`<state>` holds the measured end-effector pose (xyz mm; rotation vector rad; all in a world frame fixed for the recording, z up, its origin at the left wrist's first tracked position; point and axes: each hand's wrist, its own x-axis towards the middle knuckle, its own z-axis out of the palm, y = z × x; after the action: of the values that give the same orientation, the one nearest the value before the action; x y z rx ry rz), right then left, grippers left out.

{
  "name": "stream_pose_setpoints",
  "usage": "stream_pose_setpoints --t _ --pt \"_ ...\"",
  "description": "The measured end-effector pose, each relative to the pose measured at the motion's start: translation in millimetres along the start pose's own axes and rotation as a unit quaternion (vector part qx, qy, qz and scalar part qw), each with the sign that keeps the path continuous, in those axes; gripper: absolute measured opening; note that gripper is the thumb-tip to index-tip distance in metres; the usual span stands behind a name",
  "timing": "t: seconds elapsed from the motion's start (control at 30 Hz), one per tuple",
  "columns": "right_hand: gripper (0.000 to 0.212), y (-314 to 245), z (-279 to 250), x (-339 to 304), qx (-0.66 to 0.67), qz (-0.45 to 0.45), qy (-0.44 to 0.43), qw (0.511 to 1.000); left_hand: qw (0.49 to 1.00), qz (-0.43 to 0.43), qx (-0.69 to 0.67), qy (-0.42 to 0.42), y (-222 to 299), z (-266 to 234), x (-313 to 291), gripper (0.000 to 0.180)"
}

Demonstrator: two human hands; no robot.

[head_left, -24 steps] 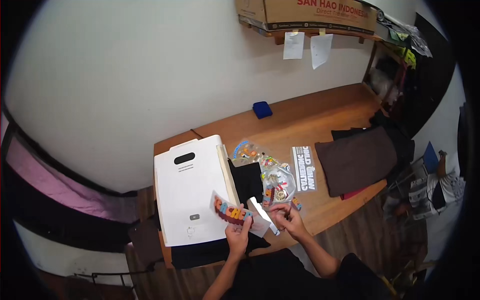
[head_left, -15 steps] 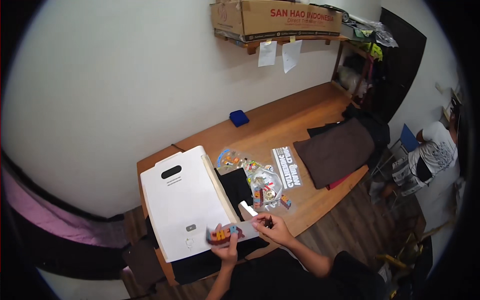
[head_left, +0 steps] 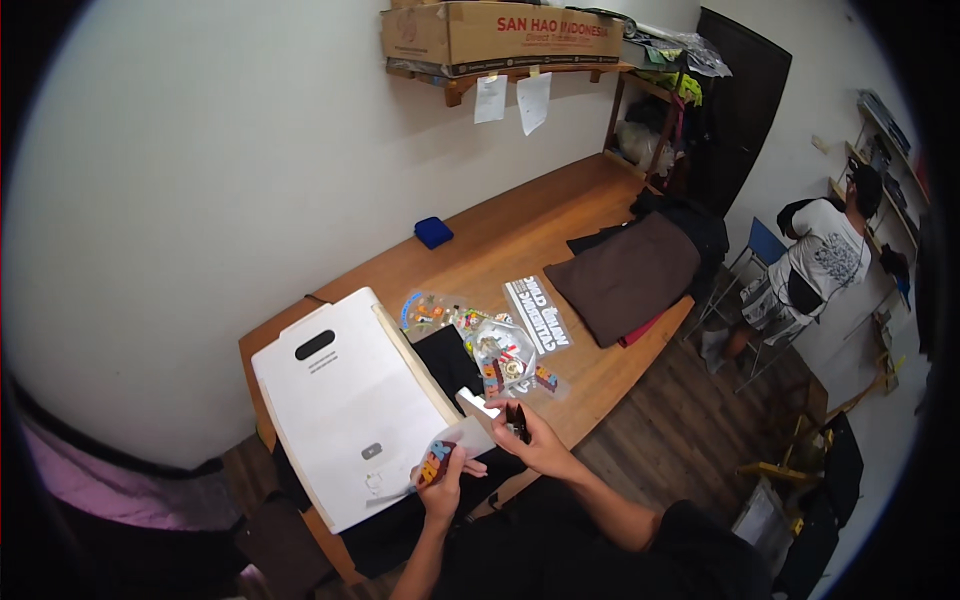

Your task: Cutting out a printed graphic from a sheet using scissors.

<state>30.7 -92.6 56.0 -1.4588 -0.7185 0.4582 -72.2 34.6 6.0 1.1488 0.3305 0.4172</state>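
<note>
My left hand (head_left: pixel 443 485) is closed on a piece of clear transfer film (head_left: pixel 436 463) printed with colourful block letters, held over the near edge of a white heat press (head_left: pixel 335 410). At the film's right end is my right hand (head_left: pixel 537 445), with its fingers curled and a small dark tool (head_left: pixel 516 421) in its grasp. Its fingertips reach the film's edge, though their exact grip is too small to make out. Black cloth (head_left: pixel 445 362) lies beside the press. Just past it, a clear faceted dish (head_left: pixel 505 345) holds small items among printed film pieces (head_left: pixel 425 312).
A white-lettered film sheet (head_left: pixel 536 315) lies near folded brown cloth (head_left: pixel 625 275) on the wooden table (head_left: pixel 520 220). A dark blue square item (head_left: pixel 433 232) is toward the wall. A cardboard box (head_left: pixel 520 35) sits on a shelf above. Another person (head_left: pixel 825 255) is at the right, beyond the table.
The whole view has shifted, bringing the other person further into sight. My left hand has turned the printed film to a steeper slant, and my hands are closer together.
</note>
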Motion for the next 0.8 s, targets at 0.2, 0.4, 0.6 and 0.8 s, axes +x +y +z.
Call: stream_pose_setpoints --t 0.2,0.4,0.6,0.8 --pt "0.029 11 4 -27 0.101 0.066 -0.049 0.991 0.998 -0.013 -0.039 0.044 19 16 -13 0.033" --pt "0.027 -5 -21 -22 0.1 0.087 -0.043 0.99 0.994 0.007 -0.062 0.088 26 43 -4 0.032" --pt "0.021 -14 -43 -13 0.108 0.092 -0.021 0.99 0.995 0.047 -0.053 0.077 13 81 6 0.017" --pt "0.024 -16 -85 -1 0.235 0.132 -0.007 0.963 0.988 0.086 -0.022 0.129 7 119 18 0.02"
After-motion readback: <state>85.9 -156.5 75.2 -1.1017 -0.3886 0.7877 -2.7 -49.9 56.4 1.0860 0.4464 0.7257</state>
